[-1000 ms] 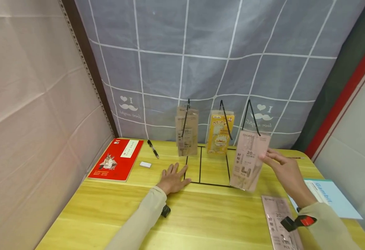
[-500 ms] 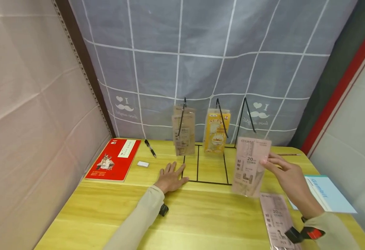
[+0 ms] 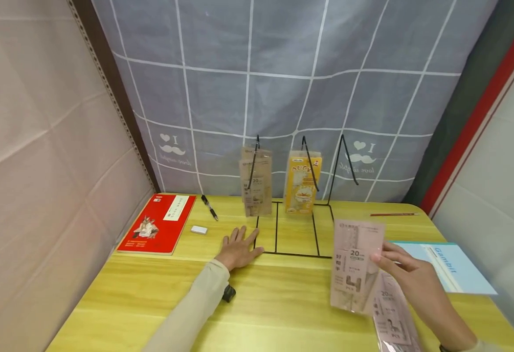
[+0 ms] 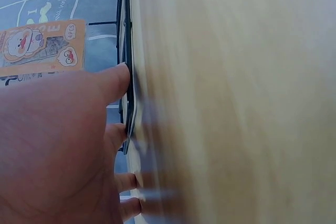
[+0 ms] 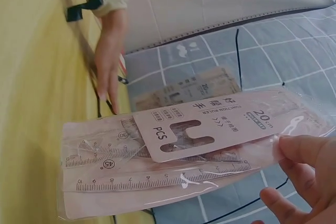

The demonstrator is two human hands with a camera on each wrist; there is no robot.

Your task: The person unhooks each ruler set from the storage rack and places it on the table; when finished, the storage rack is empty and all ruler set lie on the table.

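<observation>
My right hand (image 3: 415,281) pinches the right edge of a pink ruler set packet (image 3: 355,266), held upright above the table's right half. In the right wrist view, clear rulers with printed scales show inside the packet's plastic sleeve. Another pink ruler set packet (image 3: 392,315) lies on the table, partly behind the held one. My left hand (image 3: 236,250) rests with fingers spread on the tabletop, its thumb and forefinger at the base of a black wire display rack (image 3: 296,254). A yellow duck packet (image 3: 301,183) hangs on the rack's middle hook, and ruler set packets (image 3: 257,186) on its left one.
On the left lie a red booklet (image 3: 155,224), a white eraser (image 3: 199,230) and a black pen (image 3: 210,208). A pencil (image 3: 393,214) and a light blue notebook (image 3: 452,269) are on the right. A grey checked cloth (image 3: 283,93) hangs behind the rack.
My right hand has drawn the pink packet off the rack's right hook, toward me and down. That hook now carries nothing. My left hand keeps its place at the base.
</observation>
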